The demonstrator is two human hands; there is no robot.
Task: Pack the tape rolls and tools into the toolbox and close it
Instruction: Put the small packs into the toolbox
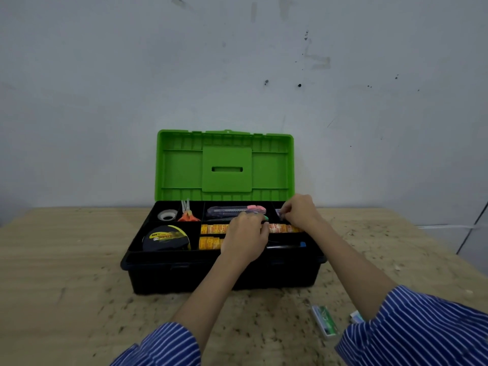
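Reaching into the black toolbox (148, 262) on the wooden table (66, 260), I have both hands over its top tray, the green lid (182, 170) standing upright against the grey wall (105, 75). My left hand (244, 237) rests knuckles-up, fingers curled down over the rows of yellow-orange tape rolls (211, 229) in the front middle compartments; whether it actually grips a roll I cannot tell. My right hand (299, 211) hovers over the back right compartment, fingertips pinched together on a small pale item too blurred to identify. Already in the tray: a clear tape roll (167, 215) in the back left corner, orange-handled scissors (188, 213) just beside it, a utility knife (232, 210) with a pink end in the long back compartment, and a black-and-yellow tape measure (165, 237) front left. On the table near my right sleeve (422, 326), well apart from the box, lie a small green-and-white box (325, 323) and a pale object (357, 317) partly hidden by the cuff.
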